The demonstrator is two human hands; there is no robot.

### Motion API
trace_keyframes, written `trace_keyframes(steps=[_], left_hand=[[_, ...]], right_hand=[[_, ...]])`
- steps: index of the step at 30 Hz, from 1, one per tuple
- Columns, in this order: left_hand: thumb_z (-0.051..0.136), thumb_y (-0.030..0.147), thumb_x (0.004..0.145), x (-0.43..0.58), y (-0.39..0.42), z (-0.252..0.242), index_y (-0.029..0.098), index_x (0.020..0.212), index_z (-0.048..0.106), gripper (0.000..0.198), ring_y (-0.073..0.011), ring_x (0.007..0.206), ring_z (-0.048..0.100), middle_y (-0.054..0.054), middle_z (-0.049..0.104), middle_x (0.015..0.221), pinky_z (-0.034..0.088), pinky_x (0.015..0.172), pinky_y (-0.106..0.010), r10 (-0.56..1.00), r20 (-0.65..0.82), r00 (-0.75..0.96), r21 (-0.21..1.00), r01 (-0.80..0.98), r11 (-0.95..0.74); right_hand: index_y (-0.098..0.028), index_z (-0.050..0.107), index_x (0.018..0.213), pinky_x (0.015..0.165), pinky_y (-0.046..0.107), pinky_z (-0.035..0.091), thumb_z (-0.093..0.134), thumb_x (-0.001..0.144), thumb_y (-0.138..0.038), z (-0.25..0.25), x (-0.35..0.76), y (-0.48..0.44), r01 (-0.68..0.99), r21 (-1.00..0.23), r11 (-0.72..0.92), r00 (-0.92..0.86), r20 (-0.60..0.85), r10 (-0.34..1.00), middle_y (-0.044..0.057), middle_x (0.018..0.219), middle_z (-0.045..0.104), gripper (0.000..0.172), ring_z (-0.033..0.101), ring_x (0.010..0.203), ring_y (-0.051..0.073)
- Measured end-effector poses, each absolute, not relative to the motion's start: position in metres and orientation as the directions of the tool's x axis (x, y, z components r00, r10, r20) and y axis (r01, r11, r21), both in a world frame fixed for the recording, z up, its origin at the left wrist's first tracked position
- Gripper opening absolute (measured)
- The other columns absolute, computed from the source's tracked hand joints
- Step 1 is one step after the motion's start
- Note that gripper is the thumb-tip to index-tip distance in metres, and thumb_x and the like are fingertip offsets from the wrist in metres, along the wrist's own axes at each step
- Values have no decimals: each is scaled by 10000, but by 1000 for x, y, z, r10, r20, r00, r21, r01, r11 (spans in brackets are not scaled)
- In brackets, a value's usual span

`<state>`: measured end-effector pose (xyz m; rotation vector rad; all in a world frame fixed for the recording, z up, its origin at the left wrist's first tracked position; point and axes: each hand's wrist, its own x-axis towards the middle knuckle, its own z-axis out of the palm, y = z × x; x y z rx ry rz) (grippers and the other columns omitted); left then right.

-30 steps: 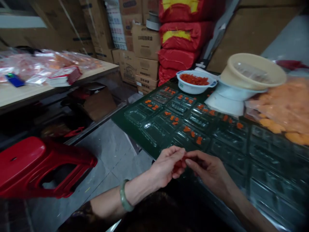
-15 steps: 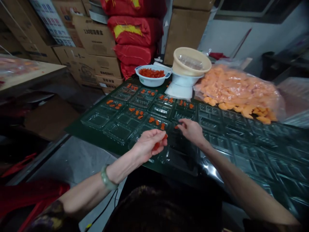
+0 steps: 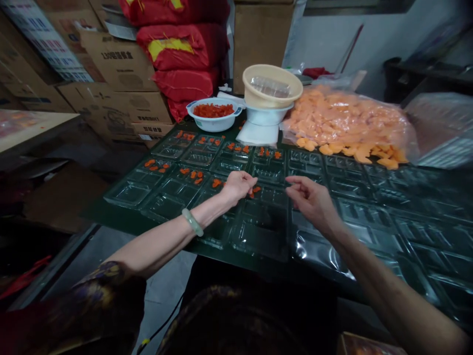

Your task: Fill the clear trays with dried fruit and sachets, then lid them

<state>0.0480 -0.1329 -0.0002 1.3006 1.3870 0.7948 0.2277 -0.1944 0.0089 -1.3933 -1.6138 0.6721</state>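
Note:
Clear plastic compartment trays [image 3: 258, 231] cover a dark green table. Several far-left compartments hold small red-orange pieces [image 3: 194, 175]. My left hand [image 3: 238, 186], a green bangle on its wrist, hovers over one tray with fingers curled; red pieces [image 3: 254, 190] lie right at its fingertips, and I cannot see whether it still holds any. My right hand [image 3: 310, 199] hangs just to its right above the trays, fingers loosely pinched, nothing visible in them.
At the back of the table stand a white bowl of red pieces [image 3: 213, 113], a beige basin [image 3: 271, 86] on a white tub, and a big clear bag of orange slices [image 3: 347, 123]. Cardboard boxes [image 3: 118, 59] and red sacks [image 3: 181, 49] are stacked behind. Another table [image 3: 33, 128] stands left.
The view swung right, off the red stool. My hands parted from in front of me; the left reached forward over a tray, the right drew back slightly from the compartment it touched.

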Motion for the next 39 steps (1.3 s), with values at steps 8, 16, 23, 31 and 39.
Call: trace_keyframes(steps=[8,16,23,31,39], left_hand=[[725,178,580,73,-123,4,137,669,632,135,-67,434,412,32,505,499,292,414,-191,929,-158,336,907,422,2],[502,9,672,81,-116,9,119,760,582,163,-62,422,466,-18,574,638,313,375,-168,871,-289,397,906,407,115],[552,20,676,104,-122,-1,139,1031,608,378,-57,380,498,-59,596,886,334,335,-182,816,-203,541,875,475,-97],[428,-74,707,112,-120,20,100,760,556,222,-102,527,571,-28,543,624,459,491,-217,861,-355,364,935,116,336],[409,-159,559,112,-133,-1,105,616,542,302,-138,597,592,-22,558,567,495,538,-260,885,-244,397,963,209,171]], right_hand=[[-146,569,950,442,220,359,553,765,-336,14,238,-197,464,-862,204,49,254,966,-19,614,530,266,450,466,89],[-161,553,984,418,204,354,564,775,-344,17,265,-220,426,-893,146,108,211,972,-24,616,517,278,445,461,84],[-157,551,985,394,201,340,574,769,-333,9,282,-234,397,-904,157,143,231,962,-27,615,517,280,435,436,77],[-176,573,1013,405,203,358,580,779,-338,11,288,-255,378,-921,90,207,179,962,-14,649,527,285,453,470,85],[-159,582,981,399,199,355,572,770,-354,3,283,-262,357,-930,90,200,170,965,-19,620,511,287,443,457,80]])
